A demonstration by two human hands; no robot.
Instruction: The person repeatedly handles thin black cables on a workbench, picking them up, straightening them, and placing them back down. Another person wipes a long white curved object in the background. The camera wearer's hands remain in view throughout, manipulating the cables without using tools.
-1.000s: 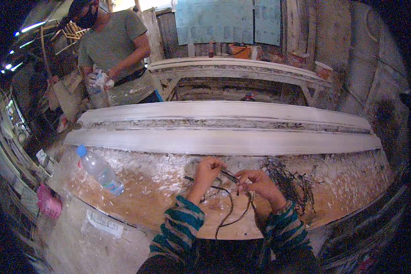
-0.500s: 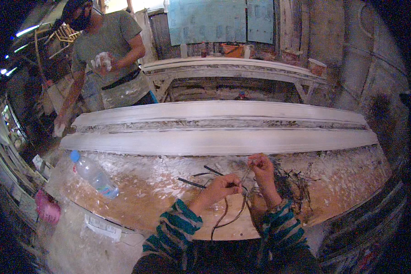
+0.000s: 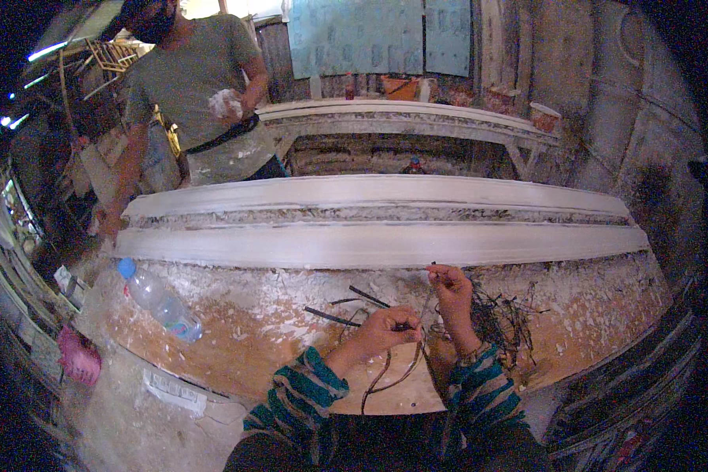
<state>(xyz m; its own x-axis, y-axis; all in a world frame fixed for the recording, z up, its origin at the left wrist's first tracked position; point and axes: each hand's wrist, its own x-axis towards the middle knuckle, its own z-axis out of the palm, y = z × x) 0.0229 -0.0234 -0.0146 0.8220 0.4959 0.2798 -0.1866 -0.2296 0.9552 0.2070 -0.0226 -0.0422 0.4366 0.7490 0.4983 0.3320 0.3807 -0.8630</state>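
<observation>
Near the middle of the board, my left hand is closed in a pinch, its fingertips on a thin strand. Slightly higher and to its right, my right hand pinches the same strand, which seems to run between the two hands; its exact kind is too fine to make out. Brown cords hang in a loop below my left fingers and lie on the wood. Several short black strips stick out beyond my left hand. Beside my right wrist lies a tangled heap of dark strands.
Two long white mouldings lie across the far part of the white-spattered wooden board. A clear plastic bottle with a blue cap lies at left. A masked co-worker stands at far left, holding a white lump. Behind is a bench.
The co-worker has leaned in and moved to the right, the white lump moving too. My hands stay nearly in place, the right one's pinch now showing a small dark tip above it.
</observation>
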